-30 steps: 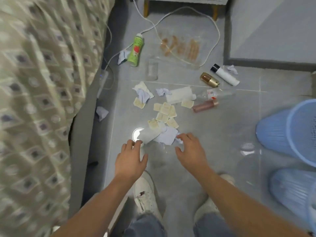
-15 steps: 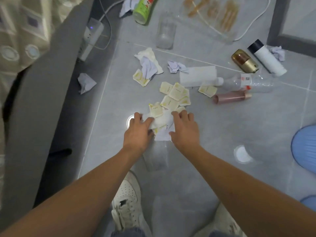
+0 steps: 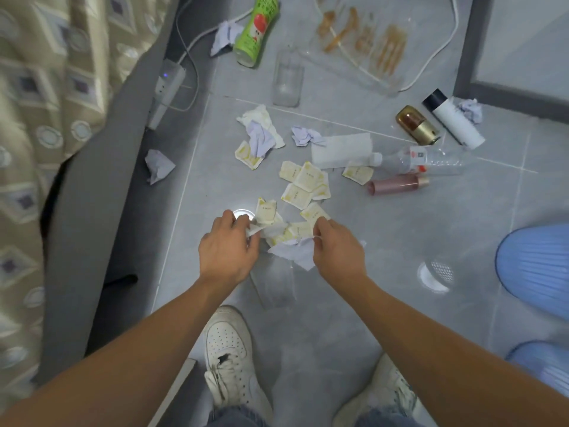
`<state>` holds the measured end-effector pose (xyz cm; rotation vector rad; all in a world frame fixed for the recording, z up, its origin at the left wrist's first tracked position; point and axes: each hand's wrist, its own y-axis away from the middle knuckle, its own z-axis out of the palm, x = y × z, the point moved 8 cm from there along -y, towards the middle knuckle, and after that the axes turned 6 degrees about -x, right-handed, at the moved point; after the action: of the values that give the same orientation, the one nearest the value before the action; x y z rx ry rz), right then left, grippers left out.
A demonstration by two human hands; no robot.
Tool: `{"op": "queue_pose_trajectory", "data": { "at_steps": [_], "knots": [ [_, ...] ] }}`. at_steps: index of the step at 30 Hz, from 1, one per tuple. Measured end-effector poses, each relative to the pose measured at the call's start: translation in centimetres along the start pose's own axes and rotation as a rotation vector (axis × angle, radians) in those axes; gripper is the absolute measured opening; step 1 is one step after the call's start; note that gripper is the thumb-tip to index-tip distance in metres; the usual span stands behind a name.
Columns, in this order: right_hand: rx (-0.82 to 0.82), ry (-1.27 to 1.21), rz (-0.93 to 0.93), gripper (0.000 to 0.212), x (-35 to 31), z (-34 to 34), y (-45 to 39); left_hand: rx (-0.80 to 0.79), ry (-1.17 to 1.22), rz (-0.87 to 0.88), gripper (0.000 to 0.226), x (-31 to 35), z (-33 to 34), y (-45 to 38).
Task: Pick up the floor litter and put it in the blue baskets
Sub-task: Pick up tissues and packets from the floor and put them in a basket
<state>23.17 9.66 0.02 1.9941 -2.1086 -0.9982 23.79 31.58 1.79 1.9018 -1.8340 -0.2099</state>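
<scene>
left hand (image 3: pixel 228 251) pinching paper pile (image 3: pixel 288 238) edge | right hand (image 3: pixel 337 252) pinching its other edge | pile between hands | blue basket (image 3: pixel 535 269) at 3 o'clock, right hand nearer

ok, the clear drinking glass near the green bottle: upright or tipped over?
Upright. The clear drinking glass stands on its base on the grey tile floor, open rim up, beside the lying green bottle.

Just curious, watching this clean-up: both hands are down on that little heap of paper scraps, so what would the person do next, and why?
Probably close both hands and lift. The left hand and right hand already pinch the paper heap from either side, and the blue basket lies to the right.
</scene>
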Motion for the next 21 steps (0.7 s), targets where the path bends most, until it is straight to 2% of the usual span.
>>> {"op": "queue_pose_trajectory", "data": {
  "at_steps": [5,9,11,13,16,18,21],
  "knots": [
    [0.034,-0.048,-0.011,0.011,-0.2,-1.3,1.7,-0.042,-0.085,-0.004,0.032,0.9,-0.5,0.7],
    [0.015,-0.111,0.025,0.019,-0.1,-2.6,2.6,-0.024,-0.115,0.061,0.021,1.6,-1.9,1.3],
    [0.016,-0.172,0.039,0.018,-0.1,-3.6,3.4,0.004,-0.090,0.100,0.023,2.1,-3.3,1.8],
    [-0.002,-0.319,0.073,0.019,0.2,-4.7,4.7,0.004,0.008,0.149,0.034,3.0,-5.0,2.6],
    [-0.018,-0.691,0.187,0.033,1.2,-7.3,7.0,-0.018,0.122,0.252,0.042,5.8,-8.2,4.0],
    [0.036,-0.830,0.247,0.037,2.3,-9.6,8.6,-0.024,0.163,0.304,0.040,8.3,-10.4,4.9],
    [0.160,-0.905,0.295,0.034,4.7,-13.8,11.2,-0.032,0.224,0.369,0.028,13.2,-13.6,6.8]
  ]
}}
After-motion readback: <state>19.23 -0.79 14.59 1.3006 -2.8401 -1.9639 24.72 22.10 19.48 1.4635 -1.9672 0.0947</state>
